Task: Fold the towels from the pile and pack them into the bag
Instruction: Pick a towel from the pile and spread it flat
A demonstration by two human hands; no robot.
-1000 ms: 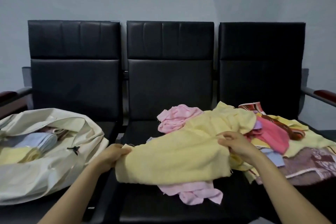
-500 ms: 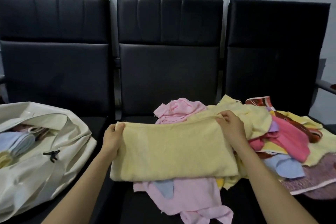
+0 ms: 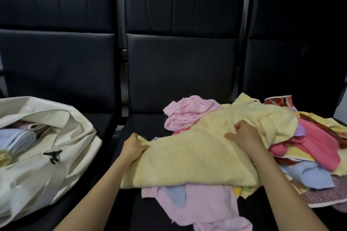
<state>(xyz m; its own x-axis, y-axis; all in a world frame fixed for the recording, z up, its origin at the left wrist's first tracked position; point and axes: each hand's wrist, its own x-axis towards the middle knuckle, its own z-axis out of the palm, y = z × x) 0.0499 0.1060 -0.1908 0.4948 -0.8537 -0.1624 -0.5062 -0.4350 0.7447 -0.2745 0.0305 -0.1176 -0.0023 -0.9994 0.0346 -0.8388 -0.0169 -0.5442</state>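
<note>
No readable text or labels anywhere

Black bench seats (image 3: 150, 125), cream bag (image 3: 56, 155), towel pile (image 3: 309, 155)

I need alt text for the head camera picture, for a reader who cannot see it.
A left hand and a right hand grip a yellow towel spread over a black seat. Right of it lies a pile of coloured towels; left, a white bag holds folded towels.
</note>
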